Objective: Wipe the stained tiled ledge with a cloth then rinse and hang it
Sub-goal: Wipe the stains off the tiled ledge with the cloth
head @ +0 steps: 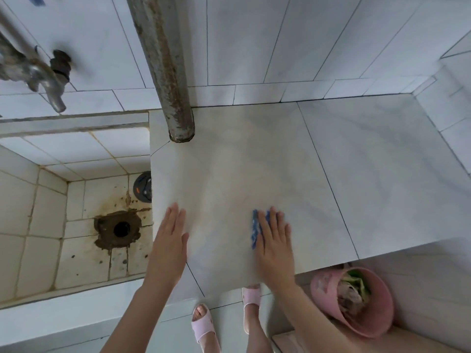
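Right hand (274,240) atop cloth (254,229), tiled ledge (331,161)

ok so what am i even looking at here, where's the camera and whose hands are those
There is no machine here. It is one picture, from a wide-angle camera worn on a person's head, looking down, so the two arms coming up from the bottom are that person's own. The left hand lies flat on the pale tiled ledge, holding nothing. The right hand presses a blue cloth flat against the ledge; most of the cloth is hidden under the hand. A rusty pipe meets the ledge at the back. To the left is a stained tiled basin with a drain hole and a tap above it. On the floor are the person's pink slippers and a pink bucket.
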The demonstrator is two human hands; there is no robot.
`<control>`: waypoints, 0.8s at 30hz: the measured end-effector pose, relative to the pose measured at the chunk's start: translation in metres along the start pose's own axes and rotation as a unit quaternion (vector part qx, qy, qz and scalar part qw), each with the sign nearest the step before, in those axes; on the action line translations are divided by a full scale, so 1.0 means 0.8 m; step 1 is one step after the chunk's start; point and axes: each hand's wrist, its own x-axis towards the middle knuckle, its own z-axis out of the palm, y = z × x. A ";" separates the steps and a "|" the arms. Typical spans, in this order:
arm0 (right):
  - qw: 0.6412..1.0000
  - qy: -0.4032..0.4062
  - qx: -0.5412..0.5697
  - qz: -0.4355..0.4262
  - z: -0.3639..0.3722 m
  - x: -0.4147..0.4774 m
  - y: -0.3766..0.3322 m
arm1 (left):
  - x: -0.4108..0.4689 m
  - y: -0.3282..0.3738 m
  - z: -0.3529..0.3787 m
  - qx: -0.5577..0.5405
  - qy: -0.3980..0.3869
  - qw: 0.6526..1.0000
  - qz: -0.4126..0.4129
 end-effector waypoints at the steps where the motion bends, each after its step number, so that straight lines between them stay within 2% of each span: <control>1: 1.000 -0.006 0.016 -0.026 0.008 -0.022 -0.023 | 0.001 0.000 0.001 0.001 0.001 1.000 0.004; 4: 0.993 -0.016 0.049 -0.108 0.030 -0.082 -0.086 | 0.002 -0.003 0.005 0.005 0.001 1.000 0.001; 7: 0.989 -0.021 0.034 -0.141 0.042 -0.104 -0.101 | 0.003 -0.006 0.009 0.004 0.002 1.000 0.002; 10: 0.994 -0.008 -0.006 -0.107 0.032 -0.091 -0.056 | 0.007 -0.002 0.012 0.023 -0.005 1.000 0.017; 17: 0.989 0.027 -0.108 0.100 -0.026 -0.055 0.134 | 0.013 0.016 0.015 -0.003 -0.003 1.000 0.013; 21: 0.982 0.023 -0.060 0.177 -0.025 -0.039 0.113 | 0.020 0.020 0.019 -0.003 0.001 1.000 0.022; 22: 0.985 0.019 -0.052 0.161 -0.021 -0.033 0.094 | 0.022 0.023 0.020 -0.005 0.002 1.000 0.023; 24: 0.996 -0.001 -0.046 0.071 -0.006 -0.026 0.043 | 0.026 0.028 0.019 -0.006 0.002 1.000 0.019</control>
